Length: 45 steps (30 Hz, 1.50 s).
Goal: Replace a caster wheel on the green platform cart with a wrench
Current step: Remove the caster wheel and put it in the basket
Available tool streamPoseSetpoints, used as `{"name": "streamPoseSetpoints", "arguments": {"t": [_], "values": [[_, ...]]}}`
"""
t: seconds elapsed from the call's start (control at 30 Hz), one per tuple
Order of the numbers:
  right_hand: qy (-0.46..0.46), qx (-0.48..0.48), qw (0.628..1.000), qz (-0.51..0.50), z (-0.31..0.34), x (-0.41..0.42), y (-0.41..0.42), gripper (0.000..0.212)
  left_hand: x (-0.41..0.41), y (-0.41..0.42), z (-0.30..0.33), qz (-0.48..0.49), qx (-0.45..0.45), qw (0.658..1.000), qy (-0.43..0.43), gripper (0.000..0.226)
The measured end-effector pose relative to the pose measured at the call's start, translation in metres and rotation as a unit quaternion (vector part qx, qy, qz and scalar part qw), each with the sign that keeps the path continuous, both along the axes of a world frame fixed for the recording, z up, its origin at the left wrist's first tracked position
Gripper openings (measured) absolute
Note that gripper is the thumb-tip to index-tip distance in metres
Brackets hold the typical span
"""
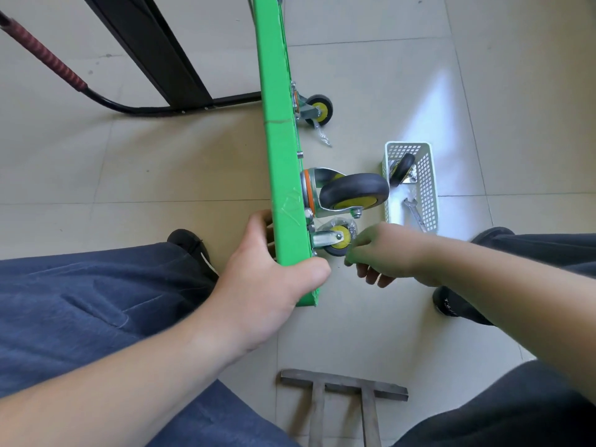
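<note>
1. Nearest the camera, the person's left hand is gripping the near end of the green platform cart, thumb wrapped over the edge, holding the cart tipped up on its side on the tiled floor.
2. Just right of the cart's near end, the right hand is reaching toward the small caster wheel bolted at that corner; its fingers are loosely curled and holding nothing I can make out.
3. A larger caster is sticking out from the cart just beyond the small one, and another caster is sitting farther along the same underside.
4. To do this step well, I judge the left hand should be keeping the cart braced firmly while the right is fetching the wrench and seating it squarely on a mounting nut.
5. Right of the cart, the white basket is holding the wrench and a spare caster.
</note>
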State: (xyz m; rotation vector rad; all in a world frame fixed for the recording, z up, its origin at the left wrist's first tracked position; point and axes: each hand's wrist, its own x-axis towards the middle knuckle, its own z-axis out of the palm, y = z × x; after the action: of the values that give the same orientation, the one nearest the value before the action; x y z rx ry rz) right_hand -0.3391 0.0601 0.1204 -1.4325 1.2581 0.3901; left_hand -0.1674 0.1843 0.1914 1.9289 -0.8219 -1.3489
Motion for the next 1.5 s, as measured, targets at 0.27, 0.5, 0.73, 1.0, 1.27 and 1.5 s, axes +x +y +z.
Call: {"name": "streamPoseSetpoints", "arguments": {"t": [0.27, 0.5, 0.73, 1.0, 1.27, 1.5], "values": [[-0.133, -0.012, 0.973, -0.189, 0.045, 0.005, 0.049, 0.020, -0.001, 0.000, 0.000, 0.000, -0.011, 1.000, 0.023, 0.070], [-0.169, 0.010, 0.943, -0.286, 0.021, 0.029, 0.053, 0.024, -0.001, 0.001, 0.001, 0.005, -0.024, 0.999, 0.041, 0.072], [-0.217, 0.047, 0.914, -0.339, 0.004, 0.045, 0.051, 0.036, 0.001, 0.000, 0.000, 0.001, -0.025, 0.999, 0.045, 0.066], [-0.241, 0.067, 0.886, -0.390, -0.007, 0.052, 0.053, 0.032, 0.002, 0.000, -0.001, -0.006, -0.019, 0.999, 0.034, 0.061], [-0.253, 0.057, 0.882, -0.393, -0.017, 0.055, 0.053, 0.037, 0.001, -0.001, -0.001, 0.006, -0.024, 0.999, 0.040, 0.058], [-0.249, 0.069, 0.872, -0.416, -0.017, 0.057, 0.058, 0.037, 0.001, -0.001, 0.000, 0.004, -0.028, 0.999, 0.040, 0.059]]}}
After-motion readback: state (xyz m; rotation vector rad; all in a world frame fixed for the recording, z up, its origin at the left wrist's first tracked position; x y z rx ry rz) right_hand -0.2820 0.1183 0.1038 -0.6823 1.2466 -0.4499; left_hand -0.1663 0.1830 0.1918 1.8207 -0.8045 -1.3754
